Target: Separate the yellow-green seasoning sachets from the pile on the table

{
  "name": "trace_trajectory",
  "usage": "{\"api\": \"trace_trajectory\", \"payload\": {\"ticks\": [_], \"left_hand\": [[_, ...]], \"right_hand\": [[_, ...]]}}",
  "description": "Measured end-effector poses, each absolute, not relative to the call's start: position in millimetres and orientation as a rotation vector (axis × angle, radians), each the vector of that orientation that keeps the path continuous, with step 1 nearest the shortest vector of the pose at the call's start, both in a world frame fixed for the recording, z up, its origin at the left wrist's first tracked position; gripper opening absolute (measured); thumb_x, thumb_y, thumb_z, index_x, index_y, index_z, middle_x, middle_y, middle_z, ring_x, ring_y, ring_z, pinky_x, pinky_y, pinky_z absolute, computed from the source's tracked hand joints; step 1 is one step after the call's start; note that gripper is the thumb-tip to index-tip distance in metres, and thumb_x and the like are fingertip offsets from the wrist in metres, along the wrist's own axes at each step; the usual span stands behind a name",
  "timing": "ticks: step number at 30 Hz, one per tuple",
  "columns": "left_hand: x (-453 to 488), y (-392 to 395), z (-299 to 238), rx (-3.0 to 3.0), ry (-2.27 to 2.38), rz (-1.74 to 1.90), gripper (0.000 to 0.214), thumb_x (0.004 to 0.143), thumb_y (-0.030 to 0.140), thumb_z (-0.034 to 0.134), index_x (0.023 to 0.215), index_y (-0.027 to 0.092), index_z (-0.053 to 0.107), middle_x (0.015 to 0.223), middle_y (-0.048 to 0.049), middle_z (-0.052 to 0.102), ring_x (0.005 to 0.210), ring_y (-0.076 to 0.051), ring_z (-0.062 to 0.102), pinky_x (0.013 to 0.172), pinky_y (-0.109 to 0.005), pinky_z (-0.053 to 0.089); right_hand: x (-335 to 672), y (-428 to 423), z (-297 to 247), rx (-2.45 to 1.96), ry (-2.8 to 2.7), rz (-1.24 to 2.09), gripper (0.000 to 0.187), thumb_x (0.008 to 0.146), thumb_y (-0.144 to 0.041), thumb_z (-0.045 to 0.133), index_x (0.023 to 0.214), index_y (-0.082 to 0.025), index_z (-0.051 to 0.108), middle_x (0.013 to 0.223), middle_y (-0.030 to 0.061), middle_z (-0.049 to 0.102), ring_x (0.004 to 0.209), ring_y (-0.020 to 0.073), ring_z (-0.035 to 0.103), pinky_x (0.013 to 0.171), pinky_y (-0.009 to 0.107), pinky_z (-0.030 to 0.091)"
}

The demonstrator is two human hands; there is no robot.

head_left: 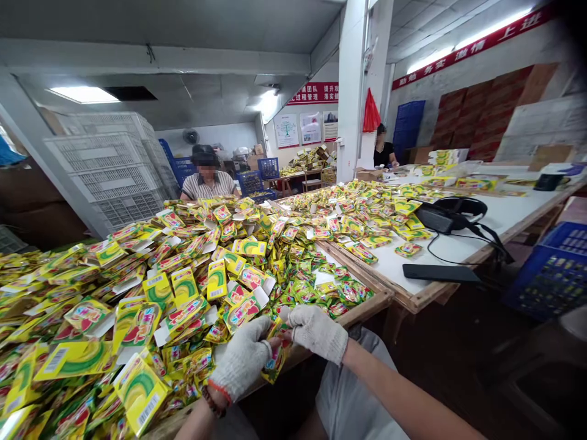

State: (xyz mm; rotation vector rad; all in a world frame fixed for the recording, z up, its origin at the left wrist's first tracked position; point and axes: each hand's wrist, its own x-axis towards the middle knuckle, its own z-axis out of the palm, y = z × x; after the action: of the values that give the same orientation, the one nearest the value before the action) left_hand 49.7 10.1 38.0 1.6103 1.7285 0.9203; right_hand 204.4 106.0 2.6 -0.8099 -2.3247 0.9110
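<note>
Both my hands wear white knit gloves and meet at the table's front edge. My left hand [241, 360] is closed around a small stack of colourful sachets [274, 362] that hangs just below the edge. My right hand [315, 332] pinches the top of the same sachets from the right. Directly behind my hands lies a big heap of yellow-green folded cartons [151, 293] mixed with loose sachets [342, 292]. The wooden table rim [367, 308] runs under my right wrist.
A second white table [504, 217] to the right carries more packets, a black phone [440, 272] and a black headset with cable [452, 214]. A blue crate [548, 275] stands at right. One person sits across the heap [207, 177]; another stands farther back [383, 150]. White crates [110, 165] are stacked at left.
</note>
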Motion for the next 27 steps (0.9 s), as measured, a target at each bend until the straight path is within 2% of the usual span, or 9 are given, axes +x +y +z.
{"api": "trace_trajectory", "payload": {"ticks": [3,6,8,9,11,13,16,21,27], "left_hand": [[37,27,43,1.478,1.686,1.113,0.041,0.074,0.047,0.055,0.097,0.013,0.059,0.086,-0.0050,0.064,0.072,-0.017,0.057,0.065,-0.026,0.046],[25,41,44,1.452,1.801,1.303,0.047,0.076,0.052,0.051,0.105,0.014,0.055,0.096,-0.0065,0.063,0.079,-0.017,0.058,0.069,-0.027,0.047],[26,50,40,1.585,1.937,1.215,0.040,0.080,0.049,0.046,0.099,0.015,0.056,0.091,-0.0051,0.063,0.079,-0.016,0.058,0.070,-0.026,0.046],[30,55,36,1.661,1.985,1.130,0.035,0.082,0.046,0.044,0.095,0.016,0.058,0.086,-0.0038,0.063,0.076,-0.015,0.057,0.068,-0.025,0.045],[44,68,28,1.774,2.047,0.992,0.027,0.083,0.039,0.043,0.089,0.019,0.060,0.076,-0.0017,0.061,0.071,-0.015,0.056,0.066,-0.025,0.043],[62,86,21,1.824,2.094,0.952,0.022,0.083,0.033,0.043,0.081,0.020,0.061,0.073,-0.0020,0.058,0.076,-0.017,0.055,0.071,-0.028,0.042],[85,117,12,1.869,2.197,0.918,0.016,0.078,0.033,0.051,0.077,0.019,0.059,0.081,-0.0063,0.057,0.090,-0.023,0.052,0.082,-0.036,0.038],[101,143,5,1.868,2.254,0.900,0.034,0.056,0.030,0.071,0.085,0.018,0.058,0.098,-0.0103,0.053,0.099,-0.030,0.048,0.086,-0.042,0.034],[88,123,12,1.828,2.101,1.148,0.008,0.071,0.024,0.057,0.068,0.021,0.050,0.078,0.0001,0.051,0.083,-0.017,0.048,0.081,-0.031,0.034]], "right_hand": [[214,132,14,-0.761,-2.134,0.777,0.026,0.072,-0.035,0.063,0.057,-0.016,0.055,0.062,0.0012,0.057,0.061,0.0116,0.053,0.058,0.022,0.041],[233,167,28,-0.844,-1.696,0.926,0.035,0.089,-0.044,0.038,0.091,-0.017,0.061,0.080,0.0043,0.063,0.066,0.0120,0.059,0.058,0.023,0.046],[244,191,29,-0.951,-1.590,0.906,0.041,0.093,-0.041,0.025,0.112,-0.017,0.053,0.099,0.0077,0.062,0.073,0.0122,0.062,0.062,0.024,0.048],[249,201,27,-1.026,-1.620,0.878,0.040,0.093,-0.039,0.026,0.115,-0.017,0.052,0.102,0.0089,0.062,0.076,0.0129,0.063,0.064,0.025,0.048],[255,218,18,-1.192,-1.757,0.822,0.034,0.088,-0.035,0.042,0.107,-0.014,0.058,0.099,0.0102,0.063,0.082,0.0167,0.063,0.071,0.028,0.048],[258,228,8,-1.344,-1.905,0.757,0.024,0.074,-0.031,0.062,0.088,-0.012,0.065,0.095,0.0126,0.064,0.091,0.0237,0.061,0.080,0.033,0.045],[258,234,-4,-1.499,-2.088,0.650,0.023,0.057,-0.027,0.075,0.070,-0.011,0.066,0.099,0.0176,0.063,0.101,0.0330,0.056,0.089,0.042,0.038],[259,227,-6,-1.553,-2.246,0.524,0.026,0.061,-0.032,0.073,0.079,-0.015,0.065,0.096,0.0150,0.064,0.099,0.0309,0.057,0.085,0.040,0.037],[266,210,4,-1.433,-2.088,0.495,0.020,0.075,-0.028,0.059,0.092,-0.018,0.060,0.093,0.0076,0.065,0.090,0.0211,0.058,0.078,0.030,0.040]]}}
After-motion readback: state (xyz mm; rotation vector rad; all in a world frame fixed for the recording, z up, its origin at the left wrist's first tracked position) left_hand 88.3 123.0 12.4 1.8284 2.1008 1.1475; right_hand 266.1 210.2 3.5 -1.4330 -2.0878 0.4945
